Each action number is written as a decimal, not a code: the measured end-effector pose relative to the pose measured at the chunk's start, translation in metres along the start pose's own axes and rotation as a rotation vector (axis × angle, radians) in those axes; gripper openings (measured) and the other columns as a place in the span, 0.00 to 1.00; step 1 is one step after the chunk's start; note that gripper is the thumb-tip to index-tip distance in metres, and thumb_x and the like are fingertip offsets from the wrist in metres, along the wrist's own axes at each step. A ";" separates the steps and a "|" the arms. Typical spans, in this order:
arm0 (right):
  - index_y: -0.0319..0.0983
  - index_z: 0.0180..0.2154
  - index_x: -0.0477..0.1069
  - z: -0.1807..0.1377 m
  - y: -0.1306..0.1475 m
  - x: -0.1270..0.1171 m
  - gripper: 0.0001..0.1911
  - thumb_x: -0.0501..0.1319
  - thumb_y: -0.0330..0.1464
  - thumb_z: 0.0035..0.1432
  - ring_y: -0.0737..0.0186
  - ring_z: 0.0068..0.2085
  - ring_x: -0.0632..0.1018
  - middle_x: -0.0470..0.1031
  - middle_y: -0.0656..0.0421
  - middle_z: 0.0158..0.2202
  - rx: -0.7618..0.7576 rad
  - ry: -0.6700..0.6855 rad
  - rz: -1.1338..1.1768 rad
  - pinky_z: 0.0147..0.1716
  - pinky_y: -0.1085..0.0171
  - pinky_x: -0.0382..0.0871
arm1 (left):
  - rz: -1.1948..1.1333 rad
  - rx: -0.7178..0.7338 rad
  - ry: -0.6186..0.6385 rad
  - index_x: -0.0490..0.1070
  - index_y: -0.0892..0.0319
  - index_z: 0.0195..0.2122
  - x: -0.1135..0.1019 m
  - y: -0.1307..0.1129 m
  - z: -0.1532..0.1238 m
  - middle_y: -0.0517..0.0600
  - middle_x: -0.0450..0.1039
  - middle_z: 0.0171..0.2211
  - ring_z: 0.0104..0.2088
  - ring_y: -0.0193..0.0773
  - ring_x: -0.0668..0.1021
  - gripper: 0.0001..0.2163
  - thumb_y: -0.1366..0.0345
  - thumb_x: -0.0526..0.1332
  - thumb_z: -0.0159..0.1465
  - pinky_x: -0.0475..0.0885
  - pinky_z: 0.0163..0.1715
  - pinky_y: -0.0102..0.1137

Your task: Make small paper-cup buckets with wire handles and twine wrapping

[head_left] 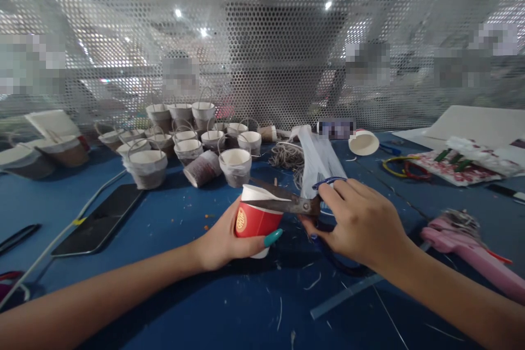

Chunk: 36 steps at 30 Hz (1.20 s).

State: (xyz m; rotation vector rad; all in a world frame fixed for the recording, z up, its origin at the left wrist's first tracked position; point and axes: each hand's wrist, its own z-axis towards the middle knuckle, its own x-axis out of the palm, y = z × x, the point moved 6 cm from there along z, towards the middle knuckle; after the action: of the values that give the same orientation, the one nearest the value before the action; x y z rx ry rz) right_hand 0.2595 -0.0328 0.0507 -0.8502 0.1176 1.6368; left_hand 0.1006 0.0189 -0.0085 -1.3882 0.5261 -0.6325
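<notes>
My left hand (225, 238) is wrapped round a red paper cup (260, 221) with a yellow printed mark, its thumb across the front. The cup's white rim is bent out of round. In my right hand (361, 219) is a pair of scissors (301, 205) with blue handles and dark, worn blades. The blades are apart and lie at the cup's upper edge, one across its red side near the rim, the other reaching behind it. My right fingers sit in the handle loops.
Several wrapped cups with wire handles (235, 167) stand at the back left. A phone (98, 220) lies in front of them. Twine (287, 158) and white strips (320, 156) lie behind the scissors. At right are a pink glue gun (467, 251) and a clear glue stick (344, 296).
</notes>
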 end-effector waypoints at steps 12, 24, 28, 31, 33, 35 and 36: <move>0.38 0.23 0.67 0.003 -0.001 -0.005 0.16 0.57 0.42 0.55 0.62 0.24 0.71 0.69 0.59 0.19 0.012 -0.028 0.037 0.24 0.64 0.56 | 0.011 -0.017 -0.018 0.62 0.60 0.47 0.000 0.000 0.000 0.50 0.69 0.35 0.32 0.34 0.71 0.26 0.56 0.69 0.52 0.68 0.32 0.30; 0.38 0.21 0.66 0.004 -0.003 -0.008 0.18 0.58 0.44 0.55 0.64 0.21 0.70 0.66 0.61 0.16 0.011 -0.042 -0.021 0.22 0.65 0.54 | 0.023 -0.058 -0.062 0.62 0.61 0.46 -0.003 0.001 0.002 0.50 0.70 0.34 0.32 0.35 0.73 0.27 0.55 0.69 0.50 0.70 0.32 0.30; 0.38 0.21 0.66 0.005 -0.003 -0.009 0.17 0.58 0.42 0.54 0.65 0.20 0.70 0.66 0.62 0.15 0.002 -0.034 -0.027 0.22 0.66 0.54 | 0.038 -0.010 -0.119 0.62 0.61 0.46 -0.006 -0.001 0.002 0.50 0.71 0.34 0.31 0.34 0.73 0.27 0.57 0.69 0.49 0.71 0.32 0.30; 0.38 0.21 0.66 0.006 -0.003 -0.011 0.17 0.58 0.42 0.54 0.65 0.20 0.70 0.66 0.62 0.15 -0.011 -0.049 -0.043 0.22 0.66 0.55 | 0.029 -0.007 -0.141 0.61 0.61 0.46 -0.007 -0.001 0.002 0.49 0.71 0.33 0.30 0.33 0.72 0.27 0.59 0.70 0.49 0.71 0.31 0.29; 0.38 0.20 0.66 0.007 -0.003 -0.013 0.18 0.59 0.43 0.54 0.65 0.20 0.70 0.66 0.62 0.15 -0.016 -0.064 -0.060 0.21 0.66 0.54 | 0.026 0.007 -0.151 0.62 0.61 0.46 -0.008 -0.002 0.001 0.49 0.71 0.34 0.31 0.32 0.72 0.26 0.59 0.70 0.49 0.72 0.32 0.29; 0.38 0.20 0.66 0.006 -0.003 -0.014 0.18 0.59 0.43 0.55 0.66 0.19 0.69 0.65 0.62 0.14 -0.029 -0.080 -0.075 0.21 0.66 0.53 | 0.031 0.025 -0.157 0.62 0.60 0.46 -0.008 -0.002 0.001 0.49 0.72 0.35 0.32 0.33 0.73 0.26 0.60 0.70 0.50 0.72 0.33 0.29; 0.38 0.20 0.66 0.006 -0.003 -0.014 0.18 0.59 0.43 0.55 0.66 0.18 0.68 0.64 0.63 0.14 -0.038 -0.089 -0.082 0.20 0.66 0.53 | 0.034 0.029 -0.157 0.62 0.60 0.46 -0.008 -0.002 0.001 0.50 0.72 0.36 0.32 0.34 0.73 0.25 0.60 0.70 0.50 0.72 0.33 0.30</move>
State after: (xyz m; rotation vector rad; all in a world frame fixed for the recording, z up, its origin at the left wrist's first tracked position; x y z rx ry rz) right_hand 0.2594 -0.0404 0.0642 -0.7998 -0.0104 1.6010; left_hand 0.0949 0.0253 -0.0063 -1.3852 0.4128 -0.4968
